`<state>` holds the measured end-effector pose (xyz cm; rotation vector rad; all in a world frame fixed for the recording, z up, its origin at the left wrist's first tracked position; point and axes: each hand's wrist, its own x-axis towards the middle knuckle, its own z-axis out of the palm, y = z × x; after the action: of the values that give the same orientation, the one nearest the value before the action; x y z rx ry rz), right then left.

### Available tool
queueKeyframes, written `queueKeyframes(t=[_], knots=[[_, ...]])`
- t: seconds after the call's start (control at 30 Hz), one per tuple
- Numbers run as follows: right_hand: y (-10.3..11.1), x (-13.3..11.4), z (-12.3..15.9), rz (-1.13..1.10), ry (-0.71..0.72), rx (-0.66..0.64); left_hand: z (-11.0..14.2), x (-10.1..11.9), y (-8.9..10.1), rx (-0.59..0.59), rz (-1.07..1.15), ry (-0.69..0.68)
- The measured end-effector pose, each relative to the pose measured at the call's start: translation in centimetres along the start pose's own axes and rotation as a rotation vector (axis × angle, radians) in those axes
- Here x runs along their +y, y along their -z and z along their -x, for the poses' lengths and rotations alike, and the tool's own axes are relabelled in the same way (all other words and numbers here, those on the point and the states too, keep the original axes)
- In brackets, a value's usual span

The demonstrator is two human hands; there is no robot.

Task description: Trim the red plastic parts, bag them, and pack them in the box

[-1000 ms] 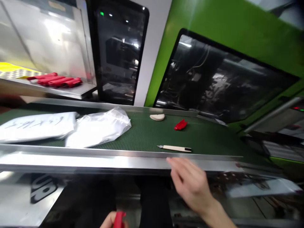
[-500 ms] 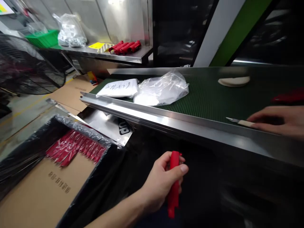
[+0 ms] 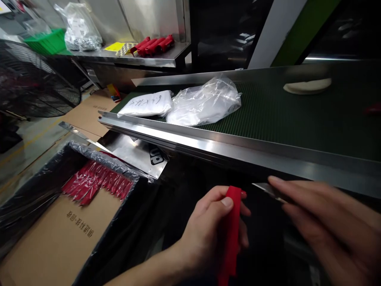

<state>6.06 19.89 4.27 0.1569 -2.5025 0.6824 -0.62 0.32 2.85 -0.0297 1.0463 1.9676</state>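
Left hand: the left hand (image 3: pixel 205 226) is closed around a red part (image 3: pixel 233 230), thumb pressed on its face near the upper end, other fingers behind it.
Red part: long and narrow, held roughly upright on the near side of the conveyor's metal rail (image 3: pixel 208 141); lower end blurred.
Right hand: the right hand (image 3: pixel 330 222) grips a knife (image 3: pixel 264 188) between thumb and fingers; most of the handle is hidden.
Blade: points left, towards the upper end of the red part; near it, a gap visible between.
Conveyor: green ribbed belt (image 3: pixel 258 115) bearing a marked white packet (image 3: pixel 145 104), a clear plastic bag (image 3: pixel 205 103) beside it, and a pale rounded object (image 3: pixel 308 86) farther right. A red item (image 3: pixel 373 109) is cut off at the right edge.
Box: at lower left, lined with black plastic (image 3: pixel 32 174); wrapped red pieces (image 3: pixel 95 180) lie on printed cardboard (image 3: pixel 56 238) inside.
Tabletop: metal tabletop (image 3: pixel 119 60) at the back, carrying a row of red pieces (image 3: pixel 153 45), a yellow sheet (image 3: pixel 114 47), a filled bag (image 3: pixel 81 29) and a green bin (image 3: pixel 46 41).
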Motion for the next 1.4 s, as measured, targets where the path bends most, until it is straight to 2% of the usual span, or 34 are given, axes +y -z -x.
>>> queueKeyframes(t=[0.1, 0.17, 0.4, 0.57, 0.7, 1.07, 1.4], knots=[[-0.7, -1.3, 0.2, 0.038, 0.087, -0.088, 0.4, 0.1, -0.1, 0.009, -0.042, 0.016], [-0.4, -1.5, 0.1, 0.059, 0.084, -0.11, 0.7, 0.2, -0.1, 0.023, -0.044, 0.02], [-0.4, -1.7, 0.0, 0.032, 0.078, -0.095, 1.0, 0.3, -0.1, 0.016, -0.017, -0.026], [-0.4, -1.2, -0.1, 0.012, 0.215, -0.118, 1.1, 0.4, -0.3, 0.026, 0.011, -0.021], [-0.2, -1.4, 0.0, 0.005, 0.117, -0.126, 1.0, 0.4, -0.3, 0.01, 0.001, -0.004], [-0.5, -2.5, 0.4, 0.03, 0.065, -0.132, 0.9, 0.2, -0.3, 0.016, 0.03, -0.012], [-0.1, -2.2, 0.2, 0.04, 0.097, -0.112, 1.0, 0.1, -0.4, 0.017, 0.027, -0.015]])
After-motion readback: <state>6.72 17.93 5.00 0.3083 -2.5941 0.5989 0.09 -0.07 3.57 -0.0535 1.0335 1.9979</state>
